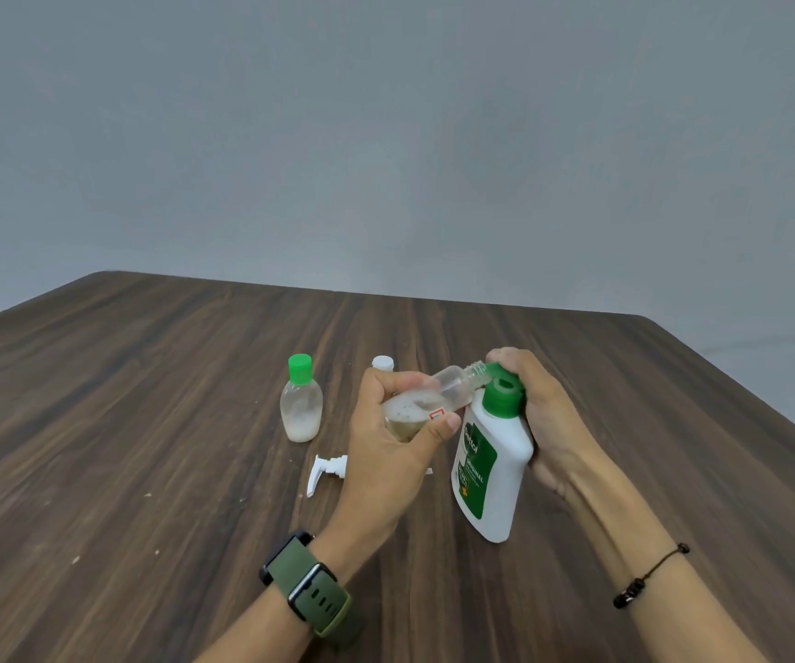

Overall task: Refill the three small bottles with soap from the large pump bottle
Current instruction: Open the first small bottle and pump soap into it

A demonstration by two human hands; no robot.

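My left hand (393, 447) grips a small clear bottle (438, 394), uncapped and tilted with its open neck pointing right. My right hand (541, 413) grips the large white soap bottle (491, 466) with a green collar, its pump removed, standing tilted on the table; a small green cap (498, 370) sits between its fingers. The small bottle's neck lies just above the large bottle's opening. Another small bottle with a green cap (301, 399) stands upright to the left, holding some pale soap. A third bottle's white cap (382, 362) peeks out behind my left hand.
The white pump head (326, 472) lies on the dark wooden table (146, 423), partly hidden under my left hand. A grey wall rises behind the table's far edge. A green watch is on my left wrist, a dark bracelet on my right.
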